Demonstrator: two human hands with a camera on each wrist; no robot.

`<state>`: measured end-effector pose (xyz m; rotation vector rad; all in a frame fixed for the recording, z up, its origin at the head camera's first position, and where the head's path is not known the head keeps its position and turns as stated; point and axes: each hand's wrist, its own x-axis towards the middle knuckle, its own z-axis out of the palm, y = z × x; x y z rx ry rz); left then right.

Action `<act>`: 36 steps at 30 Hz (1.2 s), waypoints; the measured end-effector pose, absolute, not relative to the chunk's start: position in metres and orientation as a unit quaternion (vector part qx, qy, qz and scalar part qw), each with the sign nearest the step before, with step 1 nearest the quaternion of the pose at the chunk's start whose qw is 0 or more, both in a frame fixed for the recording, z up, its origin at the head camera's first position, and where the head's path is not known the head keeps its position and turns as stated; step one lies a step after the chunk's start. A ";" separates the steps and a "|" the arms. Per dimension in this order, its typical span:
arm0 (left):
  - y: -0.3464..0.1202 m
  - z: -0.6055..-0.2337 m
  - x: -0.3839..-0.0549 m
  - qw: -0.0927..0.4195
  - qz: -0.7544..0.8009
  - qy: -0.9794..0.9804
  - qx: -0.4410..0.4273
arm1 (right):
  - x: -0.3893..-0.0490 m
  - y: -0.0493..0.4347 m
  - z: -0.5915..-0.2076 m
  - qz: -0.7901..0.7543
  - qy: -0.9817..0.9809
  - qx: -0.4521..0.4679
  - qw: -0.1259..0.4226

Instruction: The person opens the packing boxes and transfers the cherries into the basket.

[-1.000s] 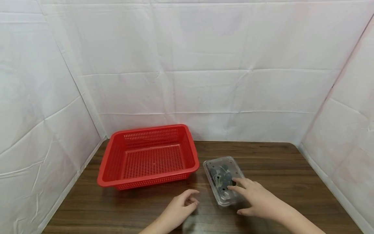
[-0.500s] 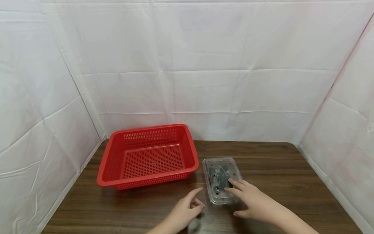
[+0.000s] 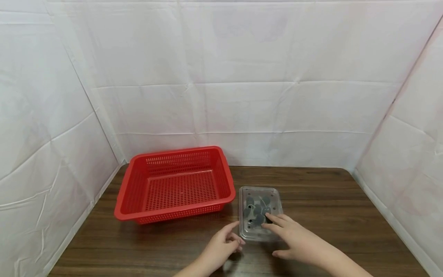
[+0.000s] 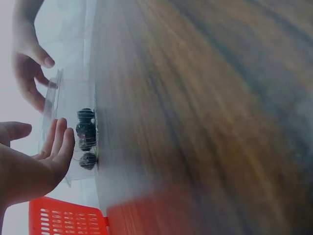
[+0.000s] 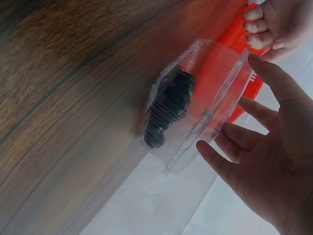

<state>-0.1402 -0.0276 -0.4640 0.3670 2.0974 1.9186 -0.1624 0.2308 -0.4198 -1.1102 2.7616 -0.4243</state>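
Note:
A clear plastic clamshell box (image 3: 257, 232) with a vented lid lies lidded on the wooden table, right of the red basket. Inside is a small cluster of dark round grapes (image 3: 257, 211) on thin pale stems; side on, they also show as dark grapes (image 4: 86, 129) at the box's bottom. My right hand (image 3: 294, 238) is over the box's right side, fingertips on or just above the lid, fingers spread. Beside the near left corner is my left hand (image 3: 221, 246), its index finger extended toward the wall and its other fingers loosely bent. Neither hand grips anything.
A red perforated plastic basket (image 3: 181, 207) stands to the left, close to the box. White cloth walls (image 3: 242, 107) enclose the back and sides of the brown wooden table (image 3: 322, 192).
The box has turned so its near end swung left, and it now lies nearly straight. My right hand moved slightly left with it; my left hand moved right, closer to the box.

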 end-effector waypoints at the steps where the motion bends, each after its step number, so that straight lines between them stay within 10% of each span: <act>1: -0.027 -0.464 -0.141 0.133 0.666 0.723 0.125 | -0.162 0.230 -0.420 -0.140 0.916 -0.370 0.065; 36: -0.042 -0.461 -0.155 0.079 0.632 0.766 0.086 | -0.167 0.227 -0.432 -0.100 0.843 -0.514 -0.123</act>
